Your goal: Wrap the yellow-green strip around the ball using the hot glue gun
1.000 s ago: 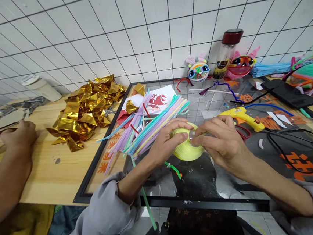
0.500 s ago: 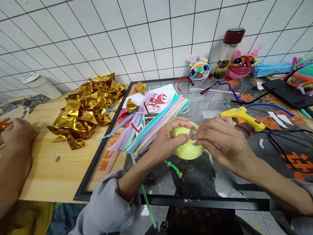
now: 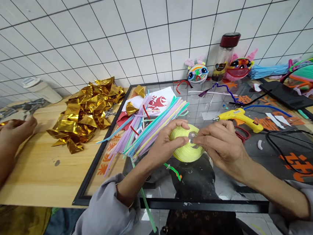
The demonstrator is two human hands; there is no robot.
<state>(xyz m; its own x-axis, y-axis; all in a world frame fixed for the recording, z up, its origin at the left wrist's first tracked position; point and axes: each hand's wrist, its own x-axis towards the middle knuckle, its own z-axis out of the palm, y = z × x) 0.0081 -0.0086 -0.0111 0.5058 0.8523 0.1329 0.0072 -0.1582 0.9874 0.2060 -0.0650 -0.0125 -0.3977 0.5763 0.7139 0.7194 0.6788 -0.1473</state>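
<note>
A round ball wound with yellow pipe cleaner (image 3: pixel 186 153) rests low over the dark mat in front of me. Near its top, a small patch of clear plastic (image 3: pixel 192 136) shows through the winding. My left hand (image 3: pixel 172 138) grips the ball from the left, thumb against the rim of the patch. On the other side my right hand (image 3: pixel 219 141) is closed in a pinch, fingertips touching the clear patch. What lies between those fingertips is too small to make out. Beside the left hand lies a bundle of pastel pipe cleaners (image 3: pixel 157 126).
A yellow glue gun (image 3: pixel 238 117) with a black cord lies to the right, near a phone (image 3: pixel 288 93). Along the wall stand a bottle (image 3: pixel 224 59) and two decorated balls. Gold foil pieces (image 3: pixel 81 117) are heaped at left, near another person's hands (image 3: pixel 11 135).
My hands stay on the yellow ball; the right fingertips shift slightly over the clear patch. At left, the other person's hands have moved, working a piece of gold foil.
</note>
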